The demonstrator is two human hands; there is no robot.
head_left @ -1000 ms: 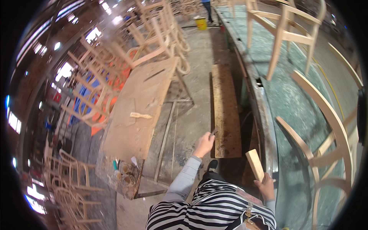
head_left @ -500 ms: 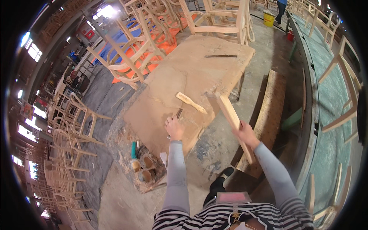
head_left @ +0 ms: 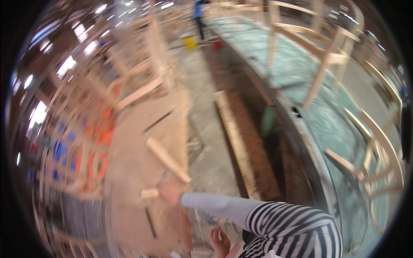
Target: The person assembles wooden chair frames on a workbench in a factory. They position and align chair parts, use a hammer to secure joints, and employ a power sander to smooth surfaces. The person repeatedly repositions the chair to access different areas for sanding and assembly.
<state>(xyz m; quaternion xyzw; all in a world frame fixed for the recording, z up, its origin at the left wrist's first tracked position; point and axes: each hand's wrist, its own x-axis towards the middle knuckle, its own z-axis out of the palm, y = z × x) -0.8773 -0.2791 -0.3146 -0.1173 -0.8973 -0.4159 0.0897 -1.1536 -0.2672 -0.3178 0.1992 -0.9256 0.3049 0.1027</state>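
My right arm reaches left across the tabletop. At its end my right hand, blurred, appears closed round the narrow end of a pale wooden paddle-shaped tool; the tool's broader end sticks out to the left. Just beyond this hand a straight wooden bar lies slantwise on the table. Nearer me rests a thin dark strip, apart from both hands. My left hand is low in front of my body, its fingers loosely curled with a gap between them and nothing visible inside.
A second dark strip lies farther up the table. Wooden chair frames crowd the far left. A long plank runs beside a green-topped platform bearing more chair frames. A yellow bucket and a person are far off.
The view has swung right. My right hand has let go of the wooden bar, now on the table, and moved to the paddle-shaped tool. My left hand has left the dark strip and drawn back.
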